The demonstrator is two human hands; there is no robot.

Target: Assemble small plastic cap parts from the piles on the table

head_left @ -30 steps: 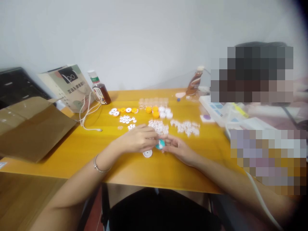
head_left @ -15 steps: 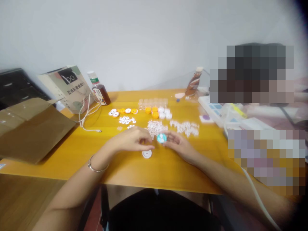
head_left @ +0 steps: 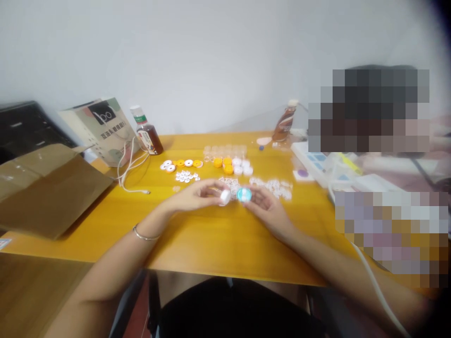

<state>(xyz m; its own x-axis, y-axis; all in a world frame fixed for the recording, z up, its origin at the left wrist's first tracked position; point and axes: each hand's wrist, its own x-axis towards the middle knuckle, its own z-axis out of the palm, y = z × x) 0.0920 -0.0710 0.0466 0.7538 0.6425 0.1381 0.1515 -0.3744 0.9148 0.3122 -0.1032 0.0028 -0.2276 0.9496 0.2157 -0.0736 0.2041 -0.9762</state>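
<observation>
Pinching a white round piece (head_left: 224,196) between the fingertips of my left hand (head_left: 197,195), I hold it just beside the teal disc (head_left: 244,194) gripped by the thumb and fingers of my right hand (head_left: 269,206), the two parts apart over the middle of the tabletop (head_left: 225,244), with bare wood between them and its near edge. I judge the step in hand to be bringing these two together; the next move would call for squaring their faces and keeping the disc level, so the white bit at its centre isn't knocked askew. My fingers cover the backs of both parts, and blur hides how they might fit. Just beyond my hands lies a heap of small clear pieces (head_left: 233,183), partly screened by them, with pale pieces (head_left: 278,188) to its right, too smeared to tell one from another. Farther on sit orange caps (head_left: 228,168) and white caps (head_left: 247,168), then see-through cups (head_left: 225,151), faint against the wood, towards the far edge. Near the far right corner, a brown bottle (head_left: 284,123) leans in view, its label unreadable.
</observation>
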